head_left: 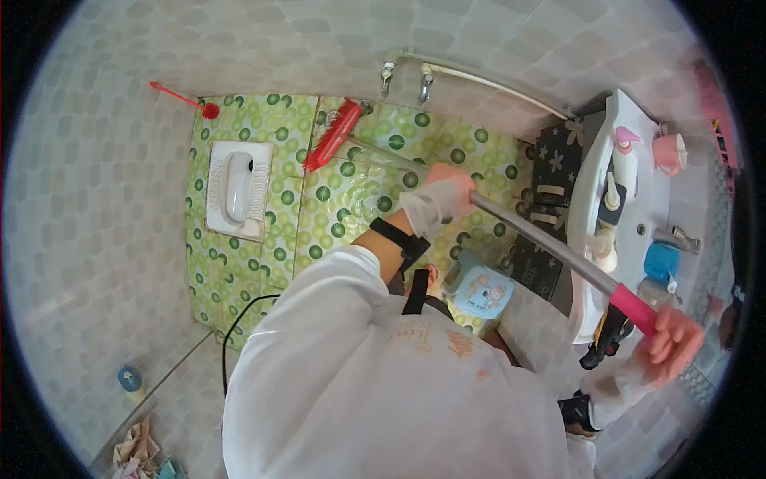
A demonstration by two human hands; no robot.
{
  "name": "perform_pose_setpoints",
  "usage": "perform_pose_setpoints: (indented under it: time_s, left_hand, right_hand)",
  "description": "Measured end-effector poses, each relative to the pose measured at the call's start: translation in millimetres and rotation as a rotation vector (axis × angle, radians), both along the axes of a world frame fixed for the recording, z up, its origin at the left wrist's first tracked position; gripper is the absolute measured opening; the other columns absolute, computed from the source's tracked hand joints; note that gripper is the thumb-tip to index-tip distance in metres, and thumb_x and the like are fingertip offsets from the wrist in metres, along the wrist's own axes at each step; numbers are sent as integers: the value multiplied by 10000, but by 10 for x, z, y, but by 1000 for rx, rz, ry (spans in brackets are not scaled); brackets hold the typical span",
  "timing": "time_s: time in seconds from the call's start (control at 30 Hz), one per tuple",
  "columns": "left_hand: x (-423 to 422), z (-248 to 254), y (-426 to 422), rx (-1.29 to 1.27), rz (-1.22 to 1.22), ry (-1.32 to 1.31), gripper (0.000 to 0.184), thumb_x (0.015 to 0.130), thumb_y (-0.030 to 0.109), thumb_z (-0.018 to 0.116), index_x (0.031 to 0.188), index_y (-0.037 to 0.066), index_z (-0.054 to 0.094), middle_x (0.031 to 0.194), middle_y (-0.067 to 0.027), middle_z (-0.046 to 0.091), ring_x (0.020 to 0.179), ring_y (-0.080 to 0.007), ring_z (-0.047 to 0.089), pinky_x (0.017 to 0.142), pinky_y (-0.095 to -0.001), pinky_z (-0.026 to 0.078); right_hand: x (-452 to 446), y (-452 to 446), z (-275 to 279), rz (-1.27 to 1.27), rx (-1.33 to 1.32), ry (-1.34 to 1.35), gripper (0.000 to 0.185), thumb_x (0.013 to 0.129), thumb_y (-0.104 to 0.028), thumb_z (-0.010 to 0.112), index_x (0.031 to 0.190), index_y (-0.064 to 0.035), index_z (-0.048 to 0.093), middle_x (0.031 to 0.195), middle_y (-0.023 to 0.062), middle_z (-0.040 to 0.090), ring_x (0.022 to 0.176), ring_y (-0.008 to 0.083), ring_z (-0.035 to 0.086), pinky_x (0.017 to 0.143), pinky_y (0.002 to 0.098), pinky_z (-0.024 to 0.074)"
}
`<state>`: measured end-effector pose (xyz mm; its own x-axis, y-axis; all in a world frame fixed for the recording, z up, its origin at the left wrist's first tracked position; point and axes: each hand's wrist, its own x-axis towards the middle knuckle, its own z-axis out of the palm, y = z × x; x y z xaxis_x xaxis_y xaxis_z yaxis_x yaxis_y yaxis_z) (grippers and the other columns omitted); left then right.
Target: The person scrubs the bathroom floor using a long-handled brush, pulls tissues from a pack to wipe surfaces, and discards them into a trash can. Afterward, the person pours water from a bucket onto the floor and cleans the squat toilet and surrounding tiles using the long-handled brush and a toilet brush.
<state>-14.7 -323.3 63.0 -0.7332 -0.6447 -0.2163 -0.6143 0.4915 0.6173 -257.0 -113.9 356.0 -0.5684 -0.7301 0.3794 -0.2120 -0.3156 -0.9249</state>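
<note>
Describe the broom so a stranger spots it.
On the green floor, find the squat toilet. Right of it in view is the broom, held by left hand and right hand. Its wide red head sets it apart from the small red brush.

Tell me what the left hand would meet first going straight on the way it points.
The left hand, closed around the broom handle, would probably meet the patterned wall below the white pipe; depth is unclear, so the pipe might come first.

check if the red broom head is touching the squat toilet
Apart: the head view shows green-patterned floor between the broom head and squat toilet.
</note>
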Motion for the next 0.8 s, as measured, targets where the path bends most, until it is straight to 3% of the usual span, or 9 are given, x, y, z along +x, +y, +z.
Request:
perform_pose_setpoints:
  time_s: [0.1, 0.23, 0.37, 0.4, 0.5, 0.57, 0.63, 0.7, 0.8]
  left_hand:
    - [-52, 379, 43, -28, -5, 25, 183, 638, 335, 670, 677, 157, 671, 656, -86, 622, 667, -306, 614, 623, -404, 473]
    - [152, 384, 86, -99, -24, -36, 198, 659, 356, 653, 686, 161, 681, 641, -88, 623, 670, -308, 623, 632, -404, 481]
    - [186, 5, -60, 18, -48, -48, 187, 641, 347, 658, 677, 165, 680, 611, -86, 607, 647, -302, 614, 620, -401, 478]
    - [77, -41, -58, -9, -60, 10, 185, 637, 347, 660, 675, 167, 682, 624, -77, 614, 652, -288, 618, 614, -398, 476]
    - [-21, 303, 3, -56, -43, 88, 182, 629, 345, 661, 668, 169, 683, 647, -64, 625, 658, -271, 623, 601, -398, 471]
    - [-6, 470, 47, -82, -9, 99, 181, 625, 343, 661, 663, 167, 683, 655, -59, 630, 658, -268, 625, 593, -401, 468]
    - [135, 459, 36, -138, 0, 14, 185, 625, 339, 660, 667, 159, 679, 649, -64, 627, 646, -284, 619, 584, -413, 462]
    - [255, 210, -34, -100, -12, 0, 190, 624, 341, 662, 671, 158, 679, 644, -67, 623, 641, -292, 615, 584, -414, 460]
    - [151, -22, -175, -74, -34, 10, 196, 624, 349, 667, 677, 160, 680, 635, -72, 617, 638, -300, 608, 591, -412, 459]
  right_hand:
    - [-123, 71, 274, -58, -137, -111, 300, 967, -248, 425, 726, -80, 360, 680, -5, 323, 616, 105, 297, 590, 258, 305]
    - [212, -146, 97, -349, 64, 709, 295, 941, -244, 506, 758, -79, 345, 700, -4, 315, 655, 105, 328, 595, 246, 290]
    - [-40, -35, -63, 256, 9, -88, 247, 892, -139, 562, 757, -77, 365, 730, 13, 338, 648, 109, 346, 583, 260, 320]
    - [146, -143, -36, 88, 31, 284, 216, 893, -96, 470, 729, -92, 330, 723, 2, 336, 621, 91, 313, 558, 260, 288]
    - [-34, -25, 272, -129, -28, 371, 160, 859, -50, 403, 724, -81, 321, 714, -6, 328, 604, 96, 287, 541, 276, 272]
    - [-292, 139, 374, -66, -189, 33, 158, 847, -70, 440, 732, -67, 333, 726, -6, 325, 601, 112, 280, 542, 280, 273]
    - [-112, 12, 319, -157, 136, 933, 174, 858, -89, 462, 731, -67, 345, 718, -5, 332, 606, 119, 287, 546, 273, 279]
    - [224, -245, 84, -332, -31, 579, 182, 886, -104, 419, 718, -75, 355, 680, -6, 339, 606, 112, 301, 550, 266, 293]
    - [13, -156, 3, 393, -58, 48, 167, 871, -34, 412, 719, -91, 371, 667, 4, 364, 599, 110, 329, 540, 270, 316]
